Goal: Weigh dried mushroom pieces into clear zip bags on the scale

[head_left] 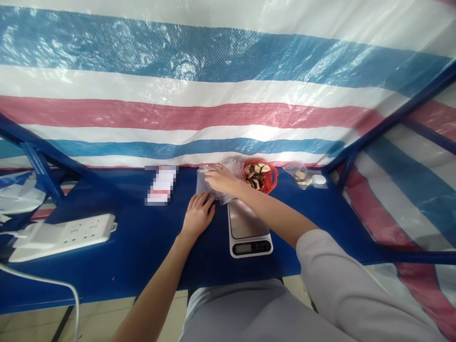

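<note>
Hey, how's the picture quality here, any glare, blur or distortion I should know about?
In the head view, glare streaks the striped tarpaulin; wide-angle distortion bows the blue table; a pixelated patch hides one item; the right hand looks fairly sharp, without obvious motion blur.

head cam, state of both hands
Left hand: open, fingertips at the clear plastic bag.
Right hand: on the bag, grip cannot be told.
</note>
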Tool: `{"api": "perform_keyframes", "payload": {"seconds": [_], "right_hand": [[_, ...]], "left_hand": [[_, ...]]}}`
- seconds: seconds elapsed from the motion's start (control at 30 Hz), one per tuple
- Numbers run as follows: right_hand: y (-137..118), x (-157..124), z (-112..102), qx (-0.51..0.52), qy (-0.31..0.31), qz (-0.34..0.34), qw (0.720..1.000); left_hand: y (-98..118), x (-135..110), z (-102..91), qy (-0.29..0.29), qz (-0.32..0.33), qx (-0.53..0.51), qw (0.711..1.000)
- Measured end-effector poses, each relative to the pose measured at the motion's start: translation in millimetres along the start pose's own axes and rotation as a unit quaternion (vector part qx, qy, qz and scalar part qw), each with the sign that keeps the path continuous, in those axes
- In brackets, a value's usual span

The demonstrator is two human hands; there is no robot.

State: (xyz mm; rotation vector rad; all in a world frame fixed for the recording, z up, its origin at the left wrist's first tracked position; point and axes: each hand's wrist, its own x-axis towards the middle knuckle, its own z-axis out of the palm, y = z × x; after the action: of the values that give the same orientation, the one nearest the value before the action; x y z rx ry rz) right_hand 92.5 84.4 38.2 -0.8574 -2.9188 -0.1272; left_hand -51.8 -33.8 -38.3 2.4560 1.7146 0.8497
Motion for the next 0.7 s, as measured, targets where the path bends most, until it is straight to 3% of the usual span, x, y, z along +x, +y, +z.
{"api": "perform_keyframes", "payload": {"seconds": [0.2, 0.3, 0.53, 0.7], "right_hand": [[1.2, -0.4, 0.6, -0.013, -0.067, 0.029, 0.997], [0.7, -3.3, -3.4, -0.003, -0.065, 0.033, 0.997], [-3.4, -23.5, -16.9, 0.001, 0.025, 0.017, 1.0], [-6.0, -64.9, -32.3, 0.045, 0.136, 0.053, 0.988]], "left_hand": [[0.5, 0.0, -0.8, 0.006, -0.003, -0.003, 1.0], [0.7, 0.1, -2.2, 0.012, -0.001, -0.005, 1.0], [2.9, 1.1, -7.8, 0.037, 0.014, -0.009, 0.999], [4.5, 2.0, -10.5, 0.041, 0.014, 0.003, 0.999]]}}
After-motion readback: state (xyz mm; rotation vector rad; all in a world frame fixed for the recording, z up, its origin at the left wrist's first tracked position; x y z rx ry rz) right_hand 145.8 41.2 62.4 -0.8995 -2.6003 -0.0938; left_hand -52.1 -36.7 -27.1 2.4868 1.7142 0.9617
